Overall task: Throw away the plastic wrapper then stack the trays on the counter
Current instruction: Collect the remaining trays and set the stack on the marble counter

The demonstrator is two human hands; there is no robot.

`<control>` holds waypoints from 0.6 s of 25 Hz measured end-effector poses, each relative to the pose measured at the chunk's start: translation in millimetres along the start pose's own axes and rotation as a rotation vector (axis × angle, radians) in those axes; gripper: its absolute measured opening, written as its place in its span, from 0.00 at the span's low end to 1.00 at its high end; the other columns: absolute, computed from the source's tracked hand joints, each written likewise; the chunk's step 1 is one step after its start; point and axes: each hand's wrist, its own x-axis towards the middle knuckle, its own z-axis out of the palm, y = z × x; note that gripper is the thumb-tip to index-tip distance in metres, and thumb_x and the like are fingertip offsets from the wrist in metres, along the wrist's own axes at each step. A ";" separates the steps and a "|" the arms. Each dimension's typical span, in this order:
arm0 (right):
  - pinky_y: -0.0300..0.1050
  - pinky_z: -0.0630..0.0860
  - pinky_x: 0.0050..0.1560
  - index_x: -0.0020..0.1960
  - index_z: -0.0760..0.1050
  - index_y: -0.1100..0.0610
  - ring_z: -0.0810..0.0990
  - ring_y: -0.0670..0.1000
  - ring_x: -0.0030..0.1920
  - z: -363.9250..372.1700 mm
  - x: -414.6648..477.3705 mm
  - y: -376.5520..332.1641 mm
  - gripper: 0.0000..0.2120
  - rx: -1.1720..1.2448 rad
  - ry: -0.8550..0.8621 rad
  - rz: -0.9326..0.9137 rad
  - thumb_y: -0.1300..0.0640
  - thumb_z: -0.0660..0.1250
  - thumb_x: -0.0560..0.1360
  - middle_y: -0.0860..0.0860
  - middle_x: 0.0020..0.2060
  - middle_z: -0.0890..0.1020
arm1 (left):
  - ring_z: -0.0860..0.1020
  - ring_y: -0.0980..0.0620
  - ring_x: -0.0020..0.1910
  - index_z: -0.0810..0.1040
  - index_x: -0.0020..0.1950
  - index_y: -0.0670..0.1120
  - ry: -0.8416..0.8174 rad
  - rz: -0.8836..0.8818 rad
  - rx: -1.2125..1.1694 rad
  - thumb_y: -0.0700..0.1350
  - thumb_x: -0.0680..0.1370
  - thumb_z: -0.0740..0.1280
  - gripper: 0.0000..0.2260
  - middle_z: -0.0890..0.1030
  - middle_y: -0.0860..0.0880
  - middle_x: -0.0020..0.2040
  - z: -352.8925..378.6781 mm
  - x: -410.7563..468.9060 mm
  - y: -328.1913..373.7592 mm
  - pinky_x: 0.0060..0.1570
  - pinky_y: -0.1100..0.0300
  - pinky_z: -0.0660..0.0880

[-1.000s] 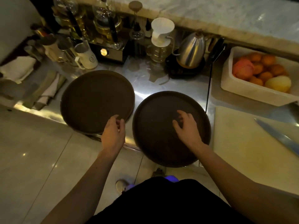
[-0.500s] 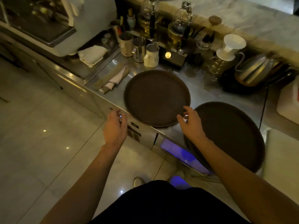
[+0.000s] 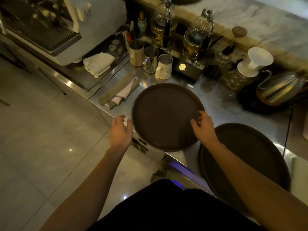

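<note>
Head view, dim light. Two round dark trays on the steel table (image 3: 216,104).

Left tray (image 3: 166,116): lies flat, near rim overhanging the table's front edge slightly. Right tray (image 3: 246,157): lower right, well over the front edge, partly hidden by the right forearm. Rims of the two trays are near each other but apart; a strip of bare steel shows between them.

Left hand (image 3: 120,130): fingers loosely spread, thumb side just beside the left rim of the left tray, off the table's edge over the floor (image 3: 41,130). Contact with the rim cannot be told. It holds nothing.

Right hand (image 3: 202,125): fingers curled down over the right rim of the left tray, fingertips on the tray surface. Whether the grip has closed under the rim cannot be told.

Open room: bare steel behind and to the right of the left tray, up to the row of equipment. Left of that tray, folded cloths (image 3: 120,94) lie close to its rim. Behind it, three pitchers (image 3: 150,59) stand near the back rim, then a burner base with a lit knob (image 3: 182,66) and glass brewers. Far right: a white dripper on a glass jug (image 3: 250,67) and a metal kettle (image 3: 280,87), well apart from both trays. A coffee machine (image 3: 66,27) sits at the upper left with a folded white towel (image 3: 98,63) below it.

No plastic wrapper visible.
</note>
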 end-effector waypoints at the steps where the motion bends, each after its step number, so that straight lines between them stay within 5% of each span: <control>1: 0.58 0.74 0.63 0.74 0.60 0.55 0.75 0.60 0.63 -1.7 10.0 3.5 0.27 0.012 -0.001 0.036 0.50 0.64 0.78 0.60 0.67 0.69 | 0.78 0.44 0.55 0.71 0.68 0.41 -0.020 -0.010 0.033 0.52 0.82 0.59 0.20 0.74 0.41 0.66 5.4 8.2 2.8 0.56 0.48 0.74; 15: 0.51 0.72 0.62 0.73 0.62 0.57 0.74 0.59 0.62 4.4 49.5 40.1 0.24 -0.013 -0.065 0.242 0.53 0.62 0.79 0.60 0.65 0.71 | 0.69 0.37 0.68 0.65 0.72 0.40 -0.273 -0.134 0.300 0.53 0.82 0.59 0.23 0.69 0.36 0.69 58.4 88.7 35.7 0.65 0.42 0.70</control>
